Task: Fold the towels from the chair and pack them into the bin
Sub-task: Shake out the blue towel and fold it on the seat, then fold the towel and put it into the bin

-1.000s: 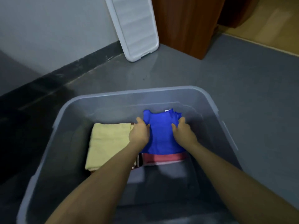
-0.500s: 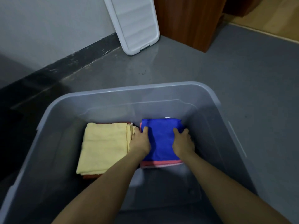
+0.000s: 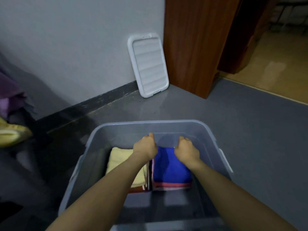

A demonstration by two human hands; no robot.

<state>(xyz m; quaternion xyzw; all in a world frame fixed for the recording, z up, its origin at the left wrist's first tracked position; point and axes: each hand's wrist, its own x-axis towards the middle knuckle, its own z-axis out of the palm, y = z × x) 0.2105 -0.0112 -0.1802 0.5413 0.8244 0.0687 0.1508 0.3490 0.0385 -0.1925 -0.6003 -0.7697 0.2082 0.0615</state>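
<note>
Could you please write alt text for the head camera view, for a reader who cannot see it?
Two bare hands, left hand and right hand, reach with curled fingers into a grey plastic bin over a folded blue towel beside a folded yellow towel. A white lid leans on the wall behind.

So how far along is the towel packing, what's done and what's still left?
Done: the blue towel lies folded on the right stack in the bin, beside the yellow towel topping the left stack. In hand: nothing that shows; the left hand and right hand are curled above the blue towel's far edge. Left: cloth at the frame's left edge may be more towels, and the lid leans against the wall.
</note>
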